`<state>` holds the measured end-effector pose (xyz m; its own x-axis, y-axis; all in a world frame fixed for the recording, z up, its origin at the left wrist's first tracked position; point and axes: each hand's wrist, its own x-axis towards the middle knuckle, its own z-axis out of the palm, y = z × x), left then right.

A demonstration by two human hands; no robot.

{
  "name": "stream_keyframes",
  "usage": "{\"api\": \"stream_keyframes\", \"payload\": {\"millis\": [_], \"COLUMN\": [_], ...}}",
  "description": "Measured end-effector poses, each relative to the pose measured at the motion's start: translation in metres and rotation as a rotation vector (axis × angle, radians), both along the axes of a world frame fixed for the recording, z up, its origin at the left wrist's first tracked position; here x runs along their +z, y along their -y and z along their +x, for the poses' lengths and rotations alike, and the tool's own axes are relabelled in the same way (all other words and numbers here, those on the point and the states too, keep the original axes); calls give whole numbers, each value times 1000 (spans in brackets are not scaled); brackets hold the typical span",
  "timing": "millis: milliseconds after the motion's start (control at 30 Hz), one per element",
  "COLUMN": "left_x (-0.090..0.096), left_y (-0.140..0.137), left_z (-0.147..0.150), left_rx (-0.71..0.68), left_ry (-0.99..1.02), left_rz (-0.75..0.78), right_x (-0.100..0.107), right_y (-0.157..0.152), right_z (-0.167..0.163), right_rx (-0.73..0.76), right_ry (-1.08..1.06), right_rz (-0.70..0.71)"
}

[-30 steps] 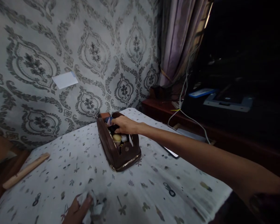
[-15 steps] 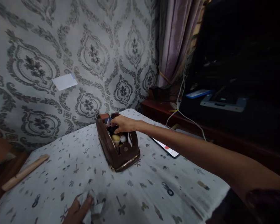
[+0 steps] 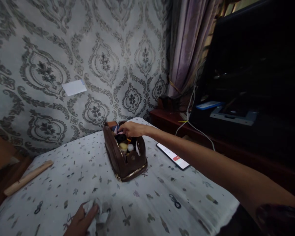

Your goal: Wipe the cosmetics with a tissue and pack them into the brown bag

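A brown zip-up pouch (image 3: 114,160) stands unzipped on the patterned cloth, packed with small items. Among them I make out a yellow-lidded jar (image 3: 123,147) and a white-capped container (image 3: 130,147). My right hand (image 3: 132,129) reaches into the far part of the pouch, fingers bent down by a dark blue and pinkish item; the fingertips are partly hidden, so any hold is unclear. Low in the view, my left hand (image 3: 82,220) grips a crumpled white tissue (image 3: 98,213) between thumb and fingers, just above the cloth.
A phone (image 3: 173,156) with a lit screen lies right of the pouch, under my right forearm. A wooden stick (image 3: 28,178) rests at the left edge. White cables (image 3: 187,119) hang by a dark red ledge (image 3: 167,118). The patterned wall stands behind.
My right hand has lifted slightly and shifted a little right within the pouch opening, baring more of its contents. My left hand keeps its grip on the tissue. The view has shifted slightly.
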<state>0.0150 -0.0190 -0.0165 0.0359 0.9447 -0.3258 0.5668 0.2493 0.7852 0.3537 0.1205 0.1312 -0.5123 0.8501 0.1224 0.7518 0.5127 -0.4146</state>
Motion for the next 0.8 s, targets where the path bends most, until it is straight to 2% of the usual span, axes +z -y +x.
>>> {"api": "stream_keyframes", "payload": {"millis": [133, 267, 367, 467, 533, 567, 667, 733, 800], "left_x": [-1, -3, 5, 20, 29, 32, 39, 47, 59], "left_y": [0, 3, -2, -13, -24, -32, -63, -87, -107], "left_z": [11, 17, 14, 2, -11, -19, -54, -82, -109], "left_rx": [41, 224, 304, 289, 296, 353, 366, 405, 415], "left_ry": [80, 101, 84, 130, 191, 170, -97, -190, -282], "left_rz": [36, -117, -143, -102, -43, 26, 323, 414, 493], "right_x": [-3, -2, 0, -4, -13, -20, -50, -74, -96], "right_y": [0, 2, 13, 37, 60, 72, 107, 125, 140], "right_z": [3, 0, -1, -6, -13, -18, -38, -57, -80], "right_rx": [-53, -136, -281, -358, -303, -269, -134, 20, 125], "right_ry": [-71, -139, -311, -583, -702, -731, -737, -718, -703], "right_rz": [-66, -63, 111, 302, 348, 364, 436, 452, 372]}}
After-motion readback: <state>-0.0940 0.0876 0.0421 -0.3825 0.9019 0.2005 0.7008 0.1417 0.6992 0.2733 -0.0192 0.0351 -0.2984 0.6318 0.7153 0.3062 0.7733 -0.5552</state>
